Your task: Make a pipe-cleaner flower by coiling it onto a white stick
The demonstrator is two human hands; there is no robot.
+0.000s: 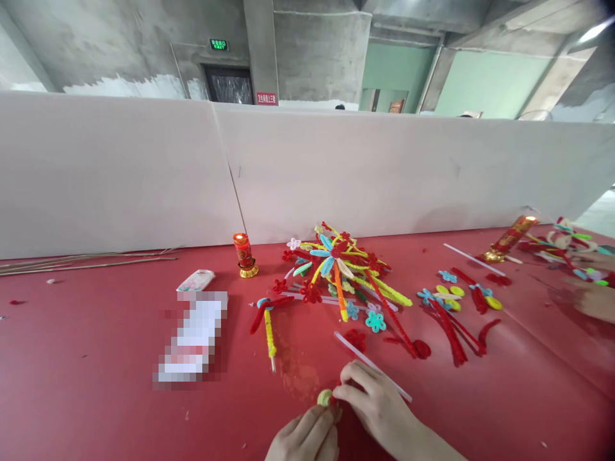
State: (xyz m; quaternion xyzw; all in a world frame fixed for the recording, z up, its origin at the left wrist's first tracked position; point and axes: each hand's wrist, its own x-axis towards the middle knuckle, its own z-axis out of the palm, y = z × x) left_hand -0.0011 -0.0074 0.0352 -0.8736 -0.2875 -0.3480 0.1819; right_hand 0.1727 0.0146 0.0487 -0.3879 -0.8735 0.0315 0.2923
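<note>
At the near edge of the table, my left hand [307, 435] is closed on a small pale yellow coiled piece [325, 397], which looks like pipe cleaner. Right beside it, the thumb and forefinger of my right hand [377, 400] pinch a small red fuzzy bit [336, 392] against the yellow piece. My fingers cover most of both. Just beyond my right hand lies a pale thin stick [355, 351], with a red pipe-cleaner flower [356, 339] near it. A yellow-wrapped stick [270, 333] with red and blue pieces on top lies farther left.
A heap of colourful pipe-cleaner flowers [331, 256] lies mid-table, with red strips [451, 333] to its right. Two red candle lamps [244, 253] stand near the white partition [144, 173]. A blurred-out white object [195, 339] lies left. Another person's hand [593, 301] is far right.
</note>
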